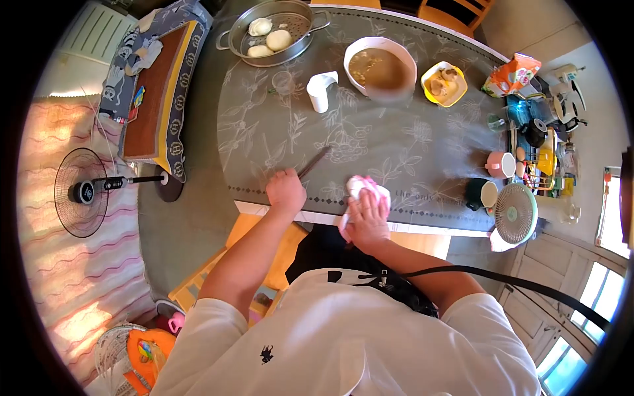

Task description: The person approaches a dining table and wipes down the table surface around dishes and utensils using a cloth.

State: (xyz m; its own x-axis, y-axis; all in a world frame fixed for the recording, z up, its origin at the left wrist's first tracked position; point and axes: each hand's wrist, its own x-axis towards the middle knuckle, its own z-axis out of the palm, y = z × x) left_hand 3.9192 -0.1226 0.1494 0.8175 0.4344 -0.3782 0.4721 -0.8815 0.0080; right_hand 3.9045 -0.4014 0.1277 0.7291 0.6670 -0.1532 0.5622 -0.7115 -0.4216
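1. A grey table (396, 145) printed with white plants fills the middle; take it as the clock, 12 at its far edge
2. Beyond it stand a brown-topped bench (153, 99) at 9 and a caged fan (82, 193) nearer 8
3. Steamer (285, 58) at 11, three buns (279, 39) inside; bowl (349, 65) of brown liquid at 1; yellow dish (446, 104) of brownish pieces at 2
4. Pink mug (496, 163) and green mug (475, 193) at 4
5. At 7 the left hand (286, 191) is closed round a knife (316, 160), tip toward 1; at 6 the right hand (368, 221) lies over a pink-and-white cloth (360, 183), whether pinching it I cannot tell
6. The fist hides the knife's handle; a blur covers the bowl's near rim; the frame cuts off the steamer's far rim
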